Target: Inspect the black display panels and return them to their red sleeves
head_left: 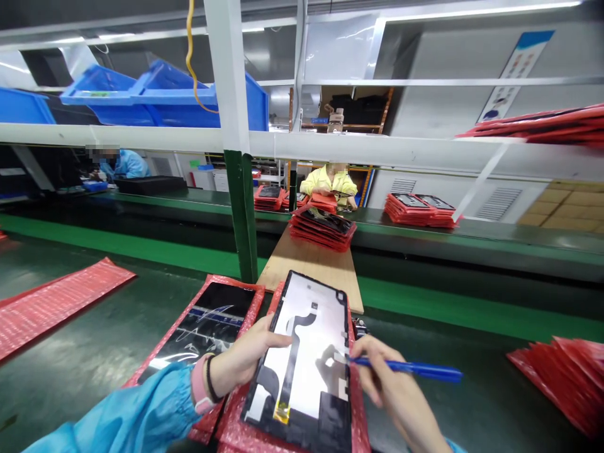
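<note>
Left hand: clamped on the panel's left edge.
Right hand: apart from the left, closed on a blue pen, tip at the panel's right edge; contact I can't tell.
Panel: between the hands, above red wrap.
Pen work: edge detail, I judge; next calls for steady left grip, light tip.
Left of hands: dark screen.
Beyond hands: stack on a board.

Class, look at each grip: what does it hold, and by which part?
The left grip holds a flat panel by its left edge, thumb over the pale face. The right grip holds a blue pen near the end facing the panel.
</note>
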A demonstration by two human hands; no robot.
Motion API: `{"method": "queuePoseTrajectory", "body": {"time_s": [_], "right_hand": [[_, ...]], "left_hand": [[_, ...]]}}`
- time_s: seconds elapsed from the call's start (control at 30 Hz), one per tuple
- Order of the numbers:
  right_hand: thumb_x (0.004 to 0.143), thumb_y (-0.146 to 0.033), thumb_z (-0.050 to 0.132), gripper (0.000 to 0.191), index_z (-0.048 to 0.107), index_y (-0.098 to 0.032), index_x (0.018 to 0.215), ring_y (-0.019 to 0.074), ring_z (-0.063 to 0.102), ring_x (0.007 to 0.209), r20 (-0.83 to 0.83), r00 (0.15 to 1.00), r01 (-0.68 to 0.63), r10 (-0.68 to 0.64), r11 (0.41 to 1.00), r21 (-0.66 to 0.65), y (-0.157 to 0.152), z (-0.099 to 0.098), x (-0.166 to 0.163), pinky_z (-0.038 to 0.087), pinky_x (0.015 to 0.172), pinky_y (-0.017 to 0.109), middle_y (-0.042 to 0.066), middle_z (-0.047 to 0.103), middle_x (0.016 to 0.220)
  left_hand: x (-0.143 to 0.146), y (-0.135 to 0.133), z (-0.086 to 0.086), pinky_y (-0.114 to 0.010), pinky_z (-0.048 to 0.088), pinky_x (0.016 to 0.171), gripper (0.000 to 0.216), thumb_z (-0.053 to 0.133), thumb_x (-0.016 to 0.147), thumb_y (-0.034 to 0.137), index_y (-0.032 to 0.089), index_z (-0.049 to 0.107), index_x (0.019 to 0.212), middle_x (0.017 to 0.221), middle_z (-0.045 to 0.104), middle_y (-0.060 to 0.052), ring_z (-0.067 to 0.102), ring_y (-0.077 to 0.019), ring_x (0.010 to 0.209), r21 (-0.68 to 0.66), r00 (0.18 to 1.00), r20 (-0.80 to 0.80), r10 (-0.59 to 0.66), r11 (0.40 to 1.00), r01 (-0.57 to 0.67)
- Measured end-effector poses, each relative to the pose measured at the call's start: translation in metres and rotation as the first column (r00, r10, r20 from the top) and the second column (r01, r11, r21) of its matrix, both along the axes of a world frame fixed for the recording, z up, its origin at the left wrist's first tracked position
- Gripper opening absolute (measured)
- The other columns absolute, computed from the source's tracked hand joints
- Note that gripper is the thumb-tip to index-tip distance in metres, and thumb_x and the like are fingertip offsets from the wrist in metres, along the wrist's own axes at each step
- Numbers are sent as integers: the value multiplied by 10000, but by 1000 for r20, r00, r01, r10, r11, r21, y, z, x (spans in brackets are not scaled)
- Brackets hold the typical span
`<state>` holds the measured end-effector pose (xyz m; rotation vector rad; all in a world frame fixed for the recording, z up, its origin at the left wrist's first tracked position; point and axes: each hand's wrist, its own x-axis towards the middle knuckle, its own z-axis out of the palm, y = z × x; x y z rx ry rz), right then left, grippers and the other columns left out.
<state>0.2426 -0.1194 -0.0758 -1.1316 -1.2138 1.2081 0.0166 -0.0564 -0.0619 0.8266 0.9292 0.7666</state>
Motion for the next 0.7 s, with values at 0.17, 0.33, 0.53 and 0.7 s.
{"method": "queuePoseTrajectory", "body": {"time_s": [0.17, 0.33, 0.53, 0.7], "right_hand": [[821, -551, 638, 365, 674, -200, 725, 82, 377, 390, -128, 947, 314, -294, 931, 187, -4, 27, 30, 291, 420, 213, -44, 468, 387], [749, -526, 726, 368, 707, -222, 956, 206, 699, 595, -318, 891, 385, -325, 911, 149, 1, 50, 26, 569, 587, 295, 76, 753, 691], [829, -468, 674, 421, 628, -281, 1204, 275, 634, 1141, -538, 842, 100, -42, 992, 79, 16, 61, -3, 586, 812, 370, 88, 647, 1289], [639, -672, 727, 488, 760, -285, 935, 321, 660, 1089, -642, 761, -82, 96, 995, 51, 20, 56, -7, 549, 894, 494, 65, 751, 1068]], "left_hand": [[-4, -1, 29, -289, 521, 722, 557, 801, 596, 187, 183, 633, 1127, 895, 734, -36, 671, -198, 788, 249, 999, 31, 23, 968, -30], [3, 3, 51, -202, 429, 524, 247, 700, 768, 321, 164, 670, 956, 603, 592, 46, 519, -96, 539, 647, 982, -78, 169, 758, -79], [7, 14, 57, -207, 524, 551, 124, 590, 856, 144, 168, 684, 932, 652, 704, 2, 660, -133, 569, 993, 901, -115, 419, 65, 96], [3, 32, 54, -337, 537, 953, 429, 510, 847, 6, 128, 578, 1252, 1114, 736, -118, 675, -214, 1078, 737, 905, -150, 397, -566, 370]]}}
